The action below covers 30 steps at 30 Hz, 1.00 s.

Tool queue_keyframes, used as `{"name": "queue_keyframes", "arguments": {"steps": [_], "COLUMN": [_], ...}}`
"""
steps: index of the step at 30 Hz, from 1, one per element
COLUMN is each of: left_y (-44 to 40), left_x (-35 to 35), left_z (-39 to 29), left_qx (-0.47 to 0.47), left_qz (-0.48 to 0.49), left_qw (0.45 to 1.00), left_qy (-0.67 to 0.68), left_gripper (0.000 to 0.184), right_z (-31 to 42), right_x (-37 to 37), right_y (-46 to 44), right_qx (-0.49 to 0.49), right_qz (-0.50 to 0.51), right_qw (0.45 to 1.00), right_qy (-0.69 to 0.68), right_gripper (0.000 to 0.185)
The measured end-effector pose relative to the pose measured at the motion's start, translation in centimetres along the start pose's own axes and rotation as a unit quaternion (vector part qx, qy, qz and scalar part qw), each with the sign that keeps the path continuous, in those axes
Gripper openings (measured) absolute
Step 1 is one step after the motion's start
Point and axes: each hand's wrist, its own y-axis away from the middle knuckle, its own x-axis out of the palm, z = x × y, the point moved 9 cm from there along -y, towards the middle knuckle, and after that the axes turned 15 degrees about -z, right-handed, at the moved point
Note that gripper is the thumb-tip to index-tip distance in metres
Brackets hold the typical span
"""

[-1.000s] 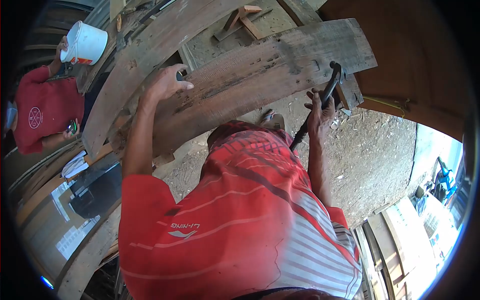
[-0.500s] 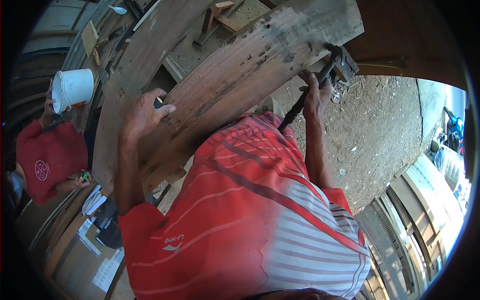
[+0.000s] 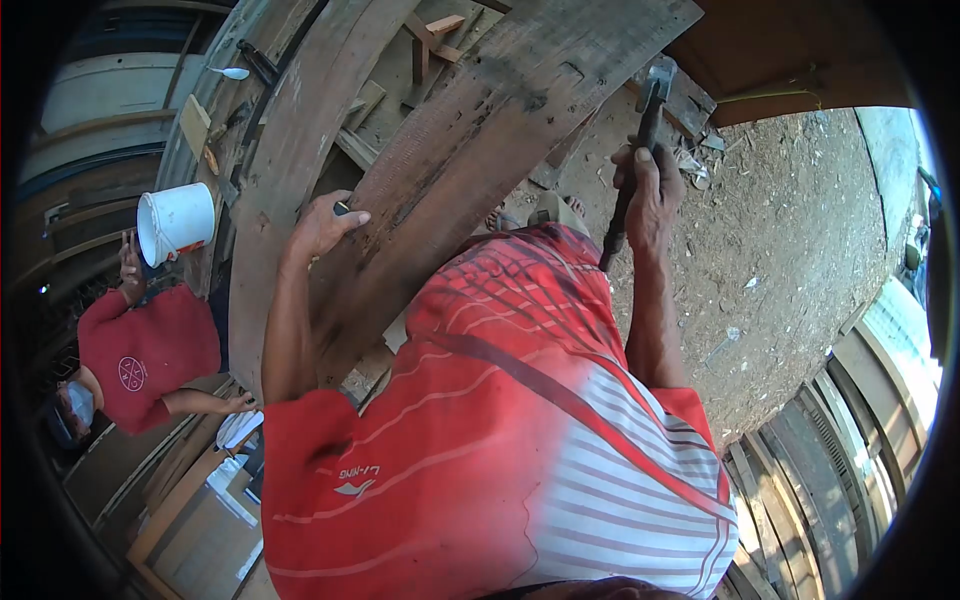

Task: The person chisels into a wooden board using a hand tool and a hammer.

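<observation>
My right hand (image 3: 650, 195) is wrapped round the dark handle of a hammer (image 3: 648, 120). The hammer's metal head points away from me, just past the right edge of a long, worn wooden plank (image 3: 440, 165). On the plank's near left part rests my left hand (image 3: 325, 228), fingers curled round a small black and yellow thing (image 3: 342, 208). Most of that thing is hidden, so its kind cannot be made out. Dark cracks and gouges run along the plank's face.
A second wide board (image 3: 315, 110) lies left of the plank. Beyond it, a co-worker in a red shirt (image 3: 150, 350) holds a white bucket (image 3: 177, 222). Wood chips litter the ground (image 3: 770, 250) at right, with stacked boards (image 3: 830, 440) lower down. A wood block (image 3: 688, 105) lies near the hammer.
The hammer has swung more upright, and its head has moved away from the plank's edge. My left hand keeps its grip on the plank. The co-worker's lower arm has stretched out.
</observation>
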Motion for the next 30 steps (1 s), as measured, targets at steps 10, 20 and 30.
{"name": "queue_keyframes", "arguments": {"steps": [10, 20, 30], "left_y": [1.3, 0.5, 0.5], "left_x": [0.0, 1.2, 1.0], "left_z": [-1.0, 1.6, 0.8], "left_qx": [-0.052, -0.009, -0.032], "left_qz": [-0.016, -0.051, -0.012], "left_qw": [0.992, 0.994, 0.995], "left_qy": [0.117, 0.094, 0.096], "left_gripper": [0.06, 0.063, 0.074], "right_z": [-1.4, -6.6, -5.7], "right_x": [0.5, 2.7, 3.4], "right_y": [0.3, 3.1, 4.1], "right_qx": [0.01, -0.029, -0.11], "right_qz": [0.086, 0.077, 0.018], "right_qw": [0.986, 0.978, 0.944], "right_qy": [0.141, 0.191, 0.31], "right_gripper": [0.041, 0.031, 0.031]}}
